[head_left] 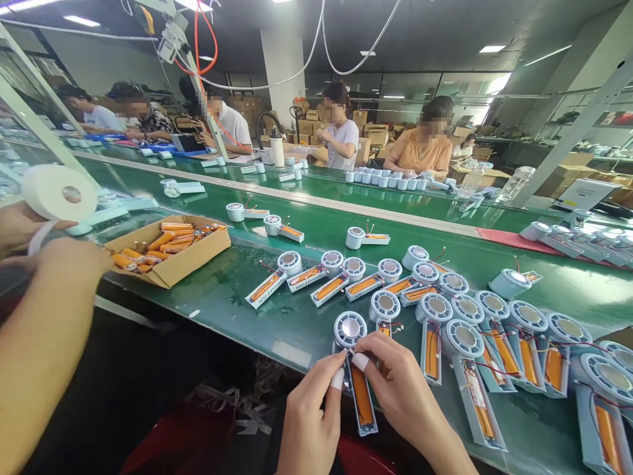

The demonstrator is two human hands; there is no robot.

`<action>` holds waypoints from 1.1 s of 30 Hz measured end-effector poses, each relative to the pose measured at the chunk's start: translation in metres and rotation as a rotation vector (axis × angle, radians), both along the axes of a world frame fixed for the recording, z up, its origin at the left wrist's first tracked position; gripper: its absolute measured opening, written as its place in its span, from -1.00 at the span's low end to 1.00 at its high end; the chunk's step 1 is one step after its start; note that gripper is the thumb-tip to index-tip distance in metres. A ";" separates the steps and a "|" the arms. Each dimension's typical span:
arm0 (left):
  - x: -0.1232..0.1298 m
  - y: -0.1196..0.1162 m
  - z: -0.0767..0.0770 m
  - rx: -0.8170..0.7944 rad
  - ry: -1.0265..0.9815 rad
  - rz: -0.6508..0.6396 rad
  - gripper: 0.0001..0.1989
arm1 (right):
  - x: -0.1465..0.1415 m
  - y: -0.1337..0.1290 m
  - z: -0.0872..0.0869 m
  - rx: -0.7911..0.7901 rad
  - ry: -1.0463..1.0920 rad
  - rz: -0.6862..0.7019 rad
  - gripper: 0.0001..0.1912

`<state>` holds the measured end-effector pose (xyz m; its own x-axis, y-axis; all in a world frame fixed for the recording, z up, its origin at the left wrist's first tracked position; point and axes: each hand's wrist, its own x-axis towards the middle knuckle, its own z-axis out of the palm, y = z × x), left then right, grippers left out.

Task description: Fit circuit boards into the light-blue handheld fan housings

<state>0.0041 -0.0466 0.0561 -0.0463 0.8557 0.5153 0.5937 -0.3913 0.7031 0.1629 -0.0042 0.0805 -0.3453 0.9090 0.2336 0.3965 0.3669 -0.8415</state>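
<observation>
Near the table's front edge, a light blue fan unit (pixel 351 328) has an open handle showing an orange battery (pixel 362 396). My left hand (pixel 314 406) is at the left side of its neck, thumb and finger pinched together with white covers on fingertips. From the right, my right hand (pixel 395 376) pinches at the same neck, where small wires meet the round head. What exactly the fingertips hold is too small to tell. Close behind stands another fan unit (pixel 384 306). More open fan units (pixel 465 339) with orange batteries and thin red wires lie to the right.
A cardboard box (pixel 198 254) of orange batteries sits at the left. Beside it, another person's hands (pixel 64 254) hold a roll of white tape (pixel 59 192). Several people work across the green conveyor belt (pixel 316 227), which carries more fan units.
</observation>
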 end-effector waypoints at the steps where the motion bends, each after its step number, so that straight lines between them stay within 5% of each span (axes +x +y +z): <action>1: 0.000 0.000 -0.001 0.017 0.012 0.000 -0.66 | 0.001 0.000 0.001 -0.006 -0.019 0.010 -0.82; 12: -0.006 -0.002 -0.009 0.221 0.234 -0.001 -0.55 | -0.002 -0.003 0.009 0.324 -0.484 0.002 -0.74; 20: -0.021 0.008 0.013 -0.075 0.037 -0.159 -0.63 | 0.004 0.004 0.002 0.186 -0.257 0.044 -0.85; 33: -0.018 0.007 0.015 -0.110 -0.009 -0.131 -0.63 | 0.000 -0.001 -0.011 0.320 -0.238 -0.001 -0.81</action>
